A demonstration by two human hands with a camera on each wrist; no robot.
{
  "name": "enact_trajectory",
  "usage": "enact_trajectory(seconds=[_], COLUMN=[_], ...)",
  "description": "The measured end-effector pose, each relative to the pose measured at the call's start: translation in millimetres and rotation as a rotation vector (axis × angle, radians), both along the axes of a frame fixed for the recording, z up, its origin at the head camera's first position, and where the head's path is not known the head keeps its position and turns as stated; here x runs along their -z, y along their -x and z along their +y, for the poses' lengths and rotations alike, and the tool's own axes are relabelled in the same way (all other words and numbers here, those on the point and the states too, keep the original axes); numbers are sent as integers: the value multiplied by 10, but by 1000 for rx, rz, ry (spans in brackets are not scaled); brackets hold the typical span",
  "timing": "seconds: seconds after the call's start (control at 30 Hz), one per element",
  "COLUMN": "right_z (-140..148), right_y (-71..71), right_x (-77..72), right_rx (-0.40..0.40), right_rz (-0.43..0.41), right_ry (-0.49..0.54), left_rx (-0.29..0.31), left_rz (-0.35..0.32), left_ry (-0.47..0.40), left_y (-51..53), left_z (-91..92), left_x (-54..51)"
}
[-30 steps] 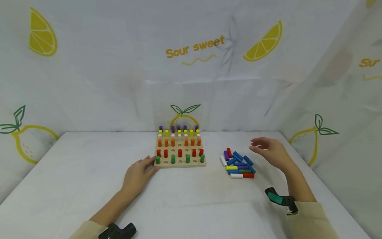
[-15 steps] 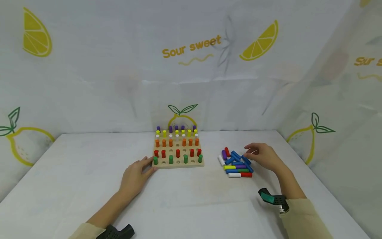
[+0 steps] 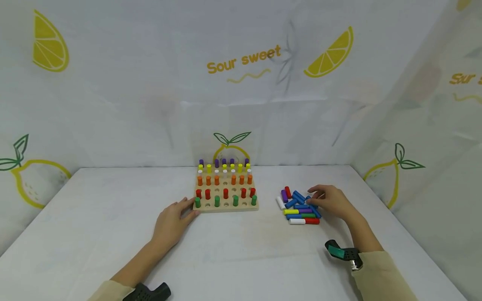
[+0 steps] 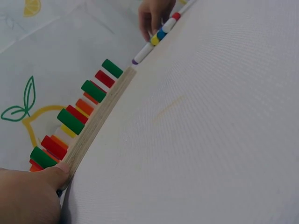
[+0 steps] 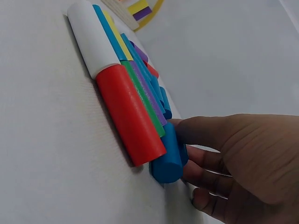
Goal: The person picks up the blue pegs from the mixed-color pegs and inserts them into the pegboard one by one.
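Observation:
A wooden pegboard point(image 3: 229, 208) stands at the middle of the table with rows of green, red, orange, white, yellow and purple pegs; some holes are bare. My left hand point(image 3: 171, 221) holds its near left corner, thumb point(image 4: 57, 173) on the front edge; the other fingers are mostly hidden in the left wrist view. To the right lies a pile of loose pegs, several of them blue. At the pile's right side my right hand point(image 3: 331, 202) pinches a blue peg point(image 5: 184, 155) between thumb and fingers. That peg is partly hidden behind another blue peg point(image 5: 168, 163).
A red peg point(image 5: 128, 114) and a white peg point(image 5: 93, 37) lie end to end at the pile's near side. Yellow, purple and green pegs lie among the blue ones. A white printed sheet point(image 3: 241, 117) hangs behind the white table point(image 3: 241, 259).
My right hand has come left and down from above the table onto the blue pegs at the pile's right side. The left hand has stayed at the pegboard's corner.

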State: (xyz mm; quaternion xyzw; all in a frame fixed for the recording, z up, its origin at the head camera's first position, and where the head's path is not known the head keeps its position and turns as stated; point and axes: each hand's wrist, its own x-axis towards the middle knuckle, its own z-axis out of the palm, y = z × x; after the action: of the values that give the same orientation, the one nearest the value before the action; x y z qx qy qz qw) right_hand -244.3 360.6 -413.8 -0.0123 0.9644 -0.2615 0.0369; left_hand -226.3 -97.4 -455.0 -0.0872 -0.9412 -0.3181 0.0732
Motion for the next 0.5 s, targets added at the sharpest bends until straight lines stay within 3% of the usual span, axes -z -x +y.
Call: enact_trajectory(seconds=[0.5], right_z=[-5], right_y=[5], right_x=[21], right_rx=[-22], right_rz=[17], right_ry=[-22], left_rx=[-4], left_rz=[-1], left_ry=[-3], left_y=[-23], left_z=[7], left_x=[-36])
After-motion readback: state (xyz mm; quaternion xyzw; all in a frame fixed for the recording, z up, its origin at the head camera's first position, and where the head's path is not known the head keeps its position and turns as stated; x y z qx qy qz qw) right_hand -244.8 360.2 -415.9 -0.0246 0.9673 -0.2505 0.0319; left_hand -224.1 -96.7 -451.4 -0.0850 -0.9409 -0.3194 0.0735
